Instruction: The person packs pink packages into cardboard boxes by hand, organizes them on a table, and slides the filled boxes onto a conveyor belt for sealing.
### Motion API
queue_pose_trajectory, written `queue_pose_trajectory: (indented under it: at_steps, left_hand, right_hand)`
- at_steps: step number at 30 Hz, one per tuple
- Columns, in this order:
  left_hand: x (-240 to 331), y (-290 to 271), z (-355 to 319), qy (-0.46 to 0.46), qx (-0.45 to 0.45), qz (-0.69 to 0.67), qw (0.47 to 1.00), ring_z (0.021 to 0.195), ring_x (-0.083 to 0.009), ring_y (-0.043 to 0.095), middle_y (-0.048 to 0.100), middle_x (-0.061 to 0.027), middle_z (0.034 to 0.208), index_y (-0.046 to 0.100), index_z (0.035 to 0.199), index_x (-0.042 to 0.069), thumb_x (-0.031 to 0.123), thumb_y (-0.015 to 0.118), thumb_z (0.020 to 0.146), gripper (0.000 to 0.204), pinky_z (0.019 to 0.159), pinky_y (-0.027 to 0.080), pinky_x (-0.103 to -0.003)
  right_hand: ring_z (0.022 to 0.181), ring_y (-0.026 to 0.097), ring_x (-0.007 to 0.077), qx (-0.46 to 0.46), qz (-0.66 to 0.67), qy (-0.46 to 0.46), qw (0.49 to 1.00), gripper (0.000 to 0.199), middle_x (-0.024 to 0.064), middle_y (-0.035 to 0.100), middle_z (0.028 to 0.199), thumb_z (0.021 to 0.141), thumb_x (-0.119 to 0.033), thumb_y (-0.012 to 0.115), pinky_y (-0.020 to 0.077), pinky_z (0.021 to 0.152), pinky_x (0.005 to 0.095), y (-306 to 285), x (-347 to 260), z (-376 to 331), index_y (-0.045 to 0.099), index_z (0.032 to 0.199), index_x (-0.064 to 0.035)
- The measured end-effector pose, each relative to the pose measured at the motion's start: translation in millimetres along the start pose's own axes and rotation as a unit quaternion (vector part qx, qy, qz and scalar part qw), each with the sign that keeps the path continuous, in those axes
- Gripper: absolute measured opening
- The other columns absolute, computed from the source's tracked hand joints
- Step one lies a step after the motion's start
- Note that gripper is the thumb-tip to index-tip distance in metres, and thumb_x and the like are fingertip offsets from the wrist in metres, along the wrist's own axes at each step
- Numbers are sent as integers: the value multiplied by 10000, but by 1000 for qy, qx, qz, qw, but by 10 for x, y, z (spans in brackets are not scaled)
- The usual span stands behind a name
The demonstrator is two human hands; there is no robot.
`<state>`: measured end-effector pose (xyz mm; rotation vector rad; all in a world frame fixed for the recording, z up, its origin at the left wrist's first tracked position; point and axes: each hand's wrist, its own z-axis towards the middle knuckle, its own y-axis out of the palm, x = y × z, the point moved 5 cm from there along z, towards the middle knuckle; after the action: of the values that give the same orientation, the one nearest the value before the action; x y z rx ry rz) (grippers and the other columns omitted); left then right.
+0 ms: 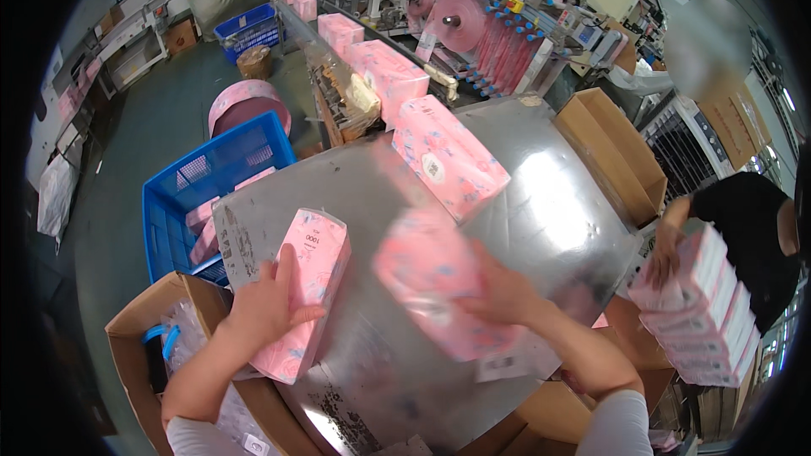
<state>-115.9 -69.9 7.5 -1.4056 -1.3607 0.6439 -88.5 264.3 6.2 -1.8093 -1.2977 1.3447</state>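
Note:
On the left side of the metal tabletop (372, 409), my left hand (263, 302) grips a pink flowered tissue pack (317, 274). Its fingers lie along one side and the thumb crosses the pack. My right hand (500, 289) is closed round the right side of a second pink tissue pack (427, 274), which is smeared by motion over the middle of the table. Beyond both hands, another tissue pack (448, 156) rests at the far edge, where the conveyor meets the tabletop.
More packs (384, 76) line the conveyor. A blue crate (182, 241) holding pink packs stands left; an open carton (139, 342) with plastic bags is nearer. Another carton (612, 152) sits far right. At right, a co-worker's hand (666, 253) holds stacked packs (697, 312).

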Motion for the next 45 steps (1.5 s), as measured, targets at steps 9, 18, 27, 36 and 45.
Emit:
queue_pose_trajectory:
  at_steps: [9,18,27,36,45]
  left_hand:
    - [25,172,-342,24,113,22,993,1353,-474,109,116,-290,1463,239,1393,-36,625,648,678,1056,949,295,-654]
    - [159,259,-305,70,183,50,979,1339,-446,192,222,-295,1426,341,1340,-33,554,640,712,910,933,314,-644]
    - [0,264,-402,38,211,41,976,1307,-443,267,271,-282,1407,368,1330,-24,406,666,754,778,916,403,-516]
    - [145,127,-211,72,245,-51,965,1298,-376,311,304,-251,1398,377,1333,-13,334,686,767,732,967,394,-437]
    - [-896,508,-4,-143,-219,-566,782,1066,-197,581,559,-115,1212,402,1328,24,414,607,846,653,860,492,-356]
  right_hand:
    - [1236,395,396,112,7,103,988,935,221,356,1364,686,-377,690,323,1036,462,-642,422,1439,204,1429,-84]
    - [1219,431,366,395,-308,-49,864,971,203,415,1330,684,-454,695,303,1039,457,-927,-25,1645,214,1429,-59]
    - [1083,553,354,-109,-87,70,988,790,206,500,1253,678,-437,678,443,899,412,-152,-117,392,389,1293,-34]
    - [1270,388,352,255,-135,91,953,949,219,336,1399,654,-463,671,350,1011,445,-1055,312,2056,260,1416,-76]
    - [1074,557,249,-222,108,106,963,835,156,531,1246,683,-480,670,441,910,389,-563,738,547,400,1333,-32]
